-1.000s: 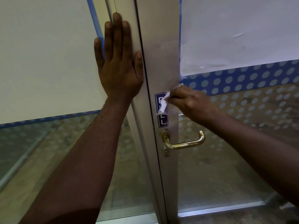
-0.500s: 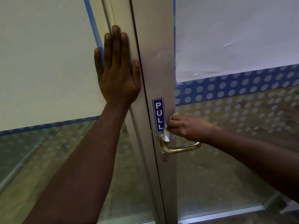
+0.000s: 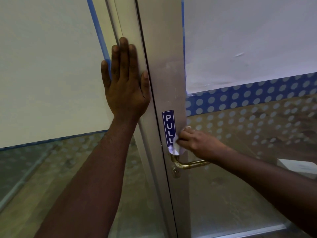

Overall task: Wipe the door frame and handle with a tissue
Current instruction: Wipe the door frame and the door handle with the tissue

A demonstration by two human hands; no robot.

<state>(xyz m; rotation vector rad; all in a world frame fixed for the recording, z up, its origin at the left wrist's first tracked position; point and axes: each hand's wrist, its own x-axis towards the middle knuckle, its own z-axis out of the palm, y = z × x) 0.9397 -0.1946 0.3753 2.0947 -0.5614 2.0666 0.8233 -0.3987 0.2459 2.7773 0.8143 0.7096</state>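
1. Right hand sits lower than 1.0 s ago: it covered the PULL sticker then; now only the sticker's bottom edge is hidden, much as 0.5 s ago.
2. It grips one white tissue, pressed on the aluminium door frame at frame centre, just above the brass handle.
3. Left hand unchanged: flat, fingers straight, on the adjacent frame, centre-left.
4. Count: two hands, one tissue, one handle, one keyhole cylinder, one sticker.
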